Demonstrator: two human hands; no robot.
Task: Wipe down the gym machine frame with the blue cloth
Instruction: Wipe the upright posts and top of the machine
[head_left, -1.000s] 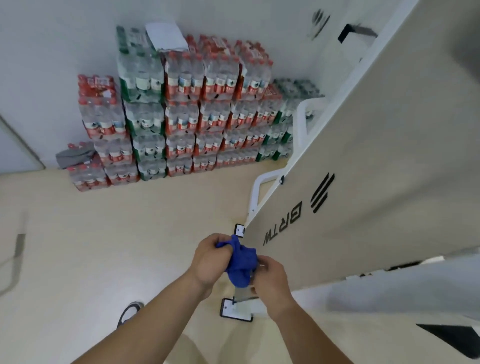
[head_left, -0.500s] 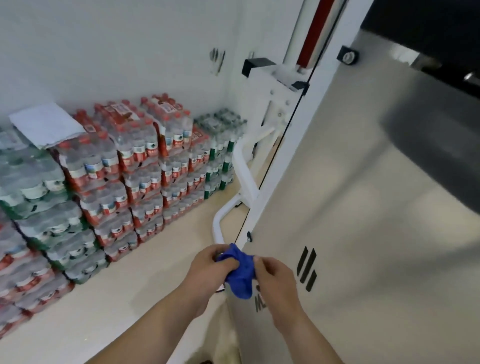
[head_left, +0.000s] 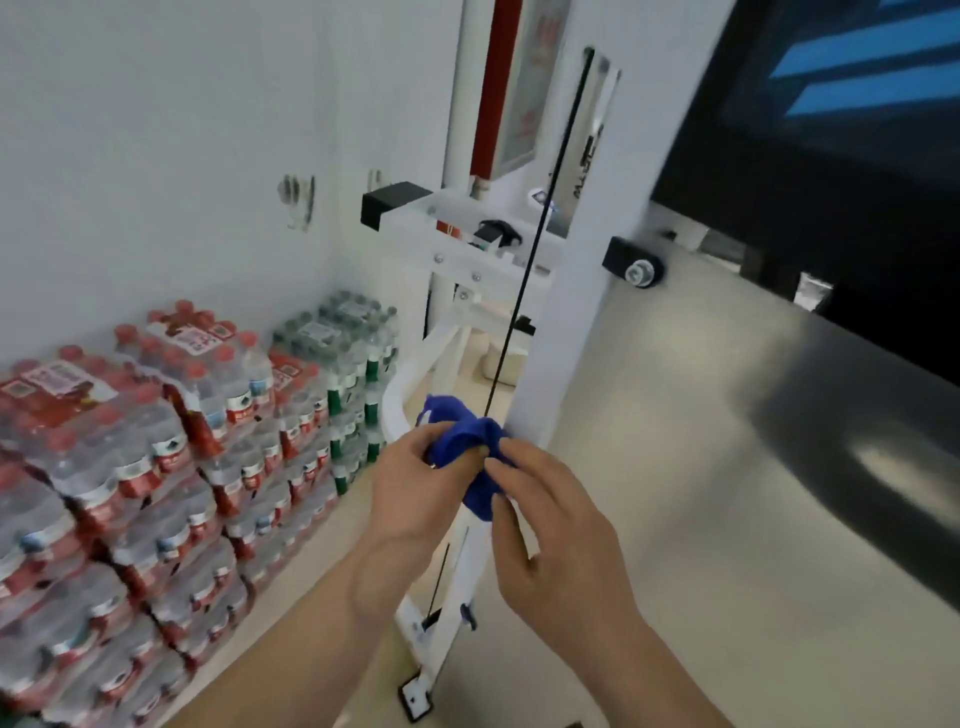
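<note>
Close below the camera, the left hand (head_left: 421, 483) and right hand (head_left: 550, 525) both pinch the bunched blue cloth (head_left: 467, 441), seemingly gathering a wiping pad, in front of the white gym machine frame (head_left: 569, 312); bottled-water packs (head_left: 156, 441) stand beyond.

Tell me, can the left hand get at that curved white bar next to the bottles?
Probably yes. The left hand, gripping the blue cloth together with the right hand, looks close to the curved white bar, and nothing appears between them.
</note>
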